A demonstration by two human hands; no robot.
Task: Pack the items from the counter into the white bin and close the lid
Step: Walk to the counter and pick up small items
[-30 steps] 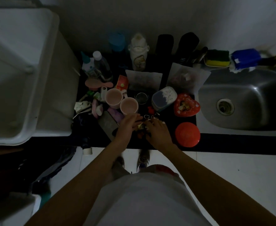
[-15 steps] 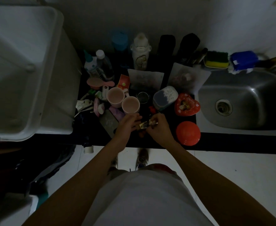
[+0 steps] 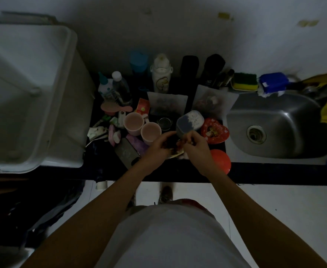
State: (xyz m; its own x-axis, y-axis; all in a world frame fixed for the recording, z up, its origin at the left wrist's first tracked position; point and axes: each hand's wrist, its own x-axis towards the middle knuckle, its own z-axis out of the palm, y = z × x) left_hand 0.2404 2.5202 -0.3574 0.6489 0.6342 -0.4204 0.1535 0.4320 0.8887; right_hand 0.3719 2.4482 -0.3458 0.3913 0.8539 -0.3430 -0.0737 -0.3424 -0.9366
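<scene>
The small items (image 3: 175,149) you were gathering sat at the front edge of the surface (image 3: 265,174), left of the sink (image 3: 274,128). The white bin (image 3: 33,97) stood open far to the sink's left (I could make out nothing inside it in that dim light).

Your left hand (image 3: 156,147) had its fingers curled over the dark cluster, and your right hand (image 3: 197,149) pinched at it from the sink side. What exactly each one held I could not tell.

The main risk, as I judged it, was a loose piece slipping off that edge to the floor, because the bits were small and handled right at the lip. On the carry away from the sink, your left forearm could also have clipped the two pink mugs (image 3: 142,127) just beyond your knuckles.

Both mugs looked empty. The clear tub (image 3: 190,121), nearer the sink, held something white. The red heart tin (image 3: 214,130) lay beside it, closest to the basin. Two plastic bags (image 3: 167,103), behind the mugs, held dark odds and ends.
</scene>
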